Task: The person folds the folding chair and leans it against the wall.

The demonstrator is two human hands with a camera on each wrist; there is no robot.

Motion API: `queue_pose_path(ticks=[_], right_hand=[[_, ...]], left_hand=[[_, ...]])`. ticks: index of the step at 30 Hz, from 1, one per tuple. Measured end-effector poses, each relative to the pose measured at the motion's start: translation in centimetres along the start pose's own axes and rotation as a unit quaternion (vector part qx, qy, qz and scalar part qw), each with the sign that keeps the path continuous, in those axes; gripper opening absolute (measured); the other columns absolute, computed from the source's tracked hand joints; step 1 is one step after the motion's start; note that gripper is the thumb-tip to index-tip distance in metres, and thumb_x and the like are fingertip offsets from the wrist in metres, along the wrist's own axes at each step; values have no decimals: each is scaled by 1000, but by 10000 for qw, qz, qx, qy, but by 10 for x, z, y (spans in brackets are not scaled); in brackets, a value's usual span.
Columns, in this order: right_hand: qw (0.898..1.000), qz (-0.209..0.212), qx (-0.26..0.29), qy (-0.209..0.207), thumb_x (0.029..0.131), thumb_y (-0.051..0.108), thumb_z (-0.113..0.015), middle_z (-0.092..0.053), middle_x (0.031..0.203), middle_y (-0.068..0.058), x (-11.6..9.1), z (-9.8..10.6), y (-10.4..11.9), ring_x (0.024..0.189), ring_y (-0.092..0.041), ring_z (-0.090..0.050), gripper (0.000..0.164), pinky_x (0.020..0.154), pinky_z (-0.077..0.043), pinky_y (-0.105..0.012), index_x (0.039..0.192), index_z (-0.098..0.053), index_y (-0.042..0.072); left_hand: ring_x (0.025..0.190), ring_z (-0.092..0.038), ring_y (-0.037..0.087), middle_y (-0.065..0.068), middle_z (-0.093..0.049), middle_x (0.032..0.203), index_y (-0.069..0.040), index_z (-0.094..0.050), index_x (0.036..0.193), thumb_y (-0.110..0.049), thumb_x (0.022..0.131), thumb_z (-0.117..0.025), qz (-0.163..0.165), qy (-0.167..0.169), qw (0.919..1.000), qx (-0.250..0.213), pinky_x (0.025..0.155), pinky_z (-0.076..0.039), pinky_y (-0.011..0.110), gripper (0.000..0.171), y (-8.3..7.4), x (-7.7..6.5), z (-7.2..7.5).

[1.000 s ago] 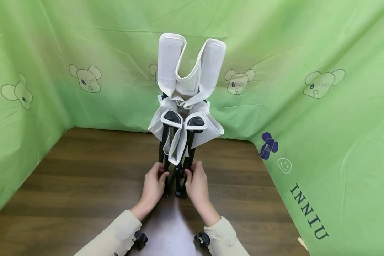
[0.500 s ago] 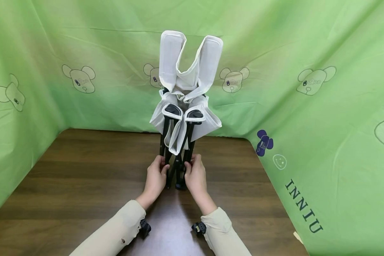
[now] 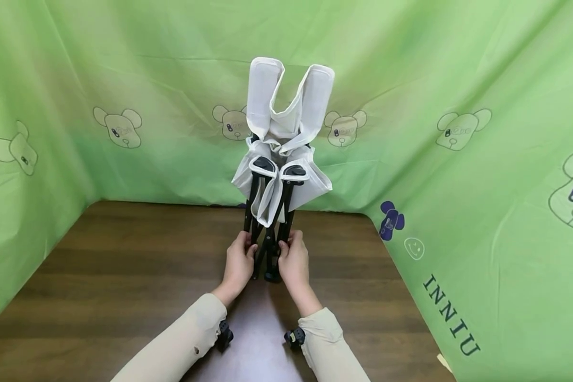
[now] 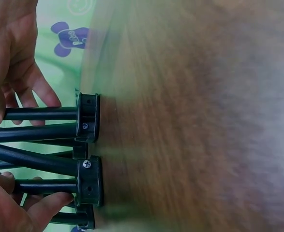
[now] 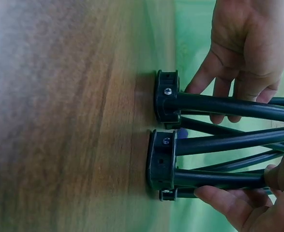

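A folded camping chair (image 3: 286, 127) with white fabric and black metal legs stands upright near the table's middle in the head view. My left hand (image 3: 239, 262) grips the legs on the left side, thumb toward me. On the other side my right hand (image 3: 294, 262) holds the right legs low down. Both wrist views show the dark tubes bunched together, ending in black plastic feet (image 4: 88, 179) with screws, right at the tabletop. In the right wrist view, fingers of the right hand (image 5: 258, 208) wrap a lower tube.
The brown wood-grain table (image 3: 124, 318) has rounded back corners. A green cloth (image 3: 172, 63) printed with cartoon bear heads hangs round its back and sides. Something pale (image 3: 444, 363) shows at the right edge.
Both hands and the folded chair have shifted away from me and slightly right over the table. The grip is the same, and the head view has shifted a little.
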State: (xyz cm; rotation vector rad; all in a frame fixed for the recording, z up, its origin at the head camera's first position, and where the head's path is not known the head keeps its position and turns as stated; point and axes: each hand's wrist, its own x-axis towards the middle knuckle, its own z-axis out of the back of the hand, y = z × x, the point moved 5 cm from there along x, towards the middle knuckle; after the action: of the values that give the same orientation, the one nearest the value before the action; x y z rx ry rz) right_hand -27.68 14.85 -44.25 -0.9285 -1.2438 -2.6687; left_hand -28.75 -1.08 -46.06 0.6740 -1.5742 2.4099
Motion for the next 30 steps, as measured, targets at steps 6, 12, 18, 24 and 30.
queue_pose_path(ticks=[6, 12, 18, 24, 30], right_hand=[[10000, 6, 43, -77, 98, 3, -66, -69, 93, -21, -5, 4, -2, 84, -38, -69, 19, 74, -56, -53, 113, -55, -1], [9997, -35, 217, 107, 99, 5, -66, -70, 90, -19, 0, 6, -3, 79, -34, -70, 19, 71, -58, -49, 112, -54, -1], [9984, -136, 370, 406, 101, 10, -66, -71, 95, -18, 2, 4, -10, 82, -31, -71, 20, 72, -58, -46, 114, -54, 2], [9968, -288, 493, 564, 102, 10, -64, -72, 100, -18, 1, 0, -16, 84, -32, -72, 20, 77, -58, -48, 116, -53, 3], [9944, -293, 824, 589, 102, 5, -60, -69, 100, -20, 1, -2, -12, 80, -31, -73, 21, 76, -61, -43, 120, -51, 0]], left_hand=[[91, -69, 29, 16, -70, 96, 0, -61, 108, 3, 96, -67, 102, 82, 9999, 0, 81, -57, 44, 13, -3, -5, -2], [92, -70, 30, 18, -71, 98, 1, -61, 107, 3, 97, -66, 70, 60, 9999, -102, 80, -58, 44, 12, -8, -2, -2], [90, -71, 31, 17, -72, 95, 0, -61, 106, 3, 96, -67, 96, 16, 9998, -190, 80, -58, 45, 11, -6, -3, 0], [93, -71, 30, 16, -73, 95, 0, -61, 104, 3, 95, -68, 24, 11, 9999, -128, 82, -58, 46, 12, -2, -2, 0], [95, -71, 30, 16, -72, 97, 0, -61, 106, 3, 95, -67, -84, -19, 9999, -131, 85, -57, 46, 13, -3, 0, -2]])
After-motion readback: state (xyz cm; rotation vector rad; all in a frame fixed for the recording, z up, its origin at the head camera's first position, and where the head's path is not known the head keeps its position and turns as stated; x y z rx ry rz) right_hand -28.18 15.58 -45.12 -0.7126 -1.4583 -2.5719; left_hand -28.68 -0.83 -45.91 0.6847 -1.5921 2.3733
